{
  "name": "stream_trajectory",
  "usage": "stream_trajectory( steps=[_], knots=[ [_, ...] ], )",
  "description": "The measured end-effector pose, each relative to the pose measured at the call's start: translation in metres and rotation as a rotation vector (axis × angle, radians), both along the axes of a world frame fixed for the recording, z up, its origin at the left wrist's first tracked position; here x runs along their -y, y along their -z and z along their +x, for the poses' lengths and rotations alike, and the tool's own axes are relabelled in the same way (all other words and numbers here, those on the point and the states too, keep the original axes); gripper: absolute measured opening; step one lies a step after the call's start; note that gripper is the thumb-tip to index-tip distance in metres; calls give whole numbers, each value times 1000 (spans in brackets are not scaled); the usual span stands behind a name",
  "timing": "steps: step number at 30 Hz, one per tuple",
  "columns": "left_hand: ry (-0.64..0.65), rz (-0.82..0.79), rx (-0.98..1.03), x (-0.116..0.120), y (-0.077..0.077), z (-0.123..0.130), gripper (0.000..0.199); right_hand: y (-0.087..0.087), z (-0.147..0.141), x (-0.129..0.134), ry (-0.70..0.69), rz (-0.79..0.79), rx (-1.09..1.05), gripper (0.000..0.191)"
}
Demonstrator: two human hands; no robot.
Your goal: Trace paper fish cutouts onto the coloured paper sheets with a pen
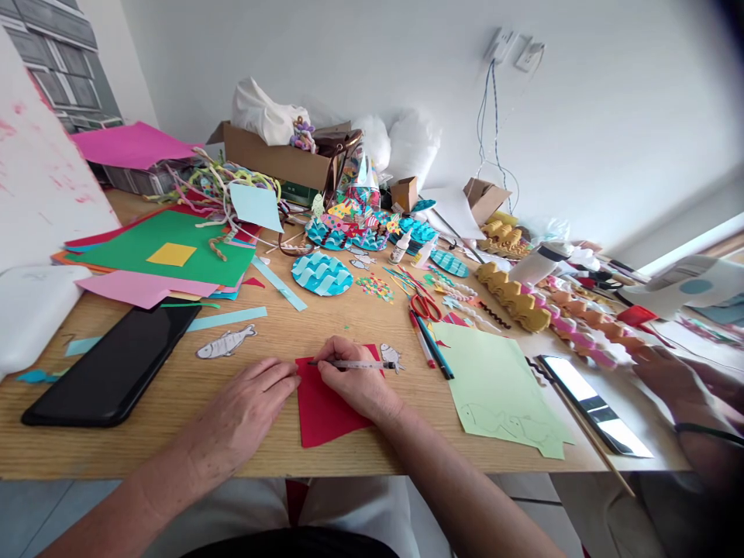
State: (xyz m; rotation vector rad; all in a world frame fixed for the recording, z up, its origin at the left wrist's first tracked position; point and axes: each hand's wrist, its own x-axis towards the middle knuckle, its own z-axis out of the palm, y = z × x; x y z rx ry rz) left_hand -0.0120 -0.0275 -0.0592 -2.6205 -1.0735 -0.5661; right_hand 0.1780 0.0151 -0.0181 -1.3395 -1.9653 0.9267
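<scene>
The right hand (360, 387), in the head view, is closed around a slim pen (363, 364), pinching it between thumb and fingers over the upper part of a red paper sheet (328, 418). The sheet lies flat on the wooden counter (249, 453), in front of the person. The left hand (241, 407) lies palm down with its fingers extended and close together, gripping nothing, its fingertips at the left edge of the red sheet.

Just beyond the left hand is a paper fish cutout (225, 343); a smaller fish cutout (391, 356) lies at the sheet's upper right corner. To the left rests a black phone (110, 372), and behind it a stack of coloured papers topped by a green sheet (215, 248) with a small yellow square (171, 254) on it.

To the right of the red sheet, a red marker (422, 341) and a blue marker (433, 346) lie side by side, near red-handled scissors (426, 308). Next to them is a pale green sheet (494, 380) with fish outlines drawn near its lower edge. Farther back lies a blue woven paper disc (322, 273), with a scatter of confetti (375, 287) beside it. At the far right, another person's hand (668, 376) is near painted egg-carton strips (604, 322).
</scene>
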Motion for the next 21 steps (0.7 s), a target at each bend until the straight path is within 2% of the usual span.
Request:
stream_trajectory(
  steps=[21],
  knots=[
    [-18,-50,37,1,2,-1,42,0,0,1,4,0,-5,9]
  ],
)
